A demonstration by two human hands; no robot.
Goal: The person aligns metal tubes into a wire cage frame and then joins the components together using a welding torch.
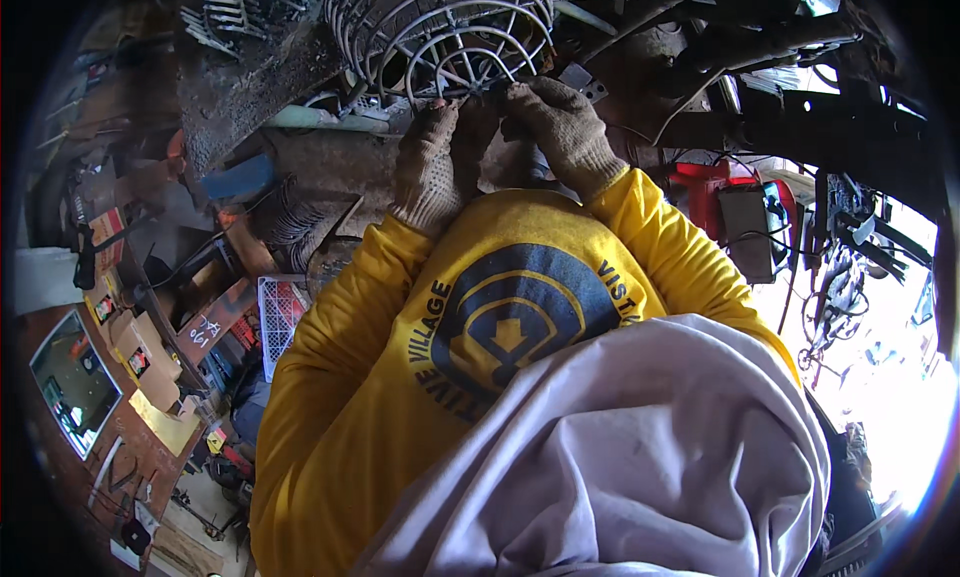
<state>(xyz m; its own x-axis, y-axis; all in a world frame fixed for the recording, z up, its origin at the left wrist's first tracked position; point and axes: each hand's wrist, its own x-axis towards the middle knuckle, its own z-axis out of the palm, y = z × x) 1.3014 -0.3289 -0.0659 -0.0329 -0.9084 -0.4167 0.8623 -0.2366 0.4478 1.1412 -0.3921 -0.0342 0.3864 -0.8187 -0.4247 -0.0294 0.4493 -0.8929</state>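
Looks like the round wire cage [446, 27] just ahead is mostly built, hoops and cross rods all joined (what's left, no clue). Left hand [430, 165] and right hand [563, 134] curl at its near edge; can't tell if they're actually gripping.

The gloved left hand [432, 167] sits at 11 o'clock, fingertips toward 12, and the gloved right hand [565, 132] at 1 o'clock, fingers curled toward 11 — close together yet apart. The yellow-sleeved left arm [345, 307] rises from 8 o'clock; the right arm [685, 247] from 4 — both elbows bent.
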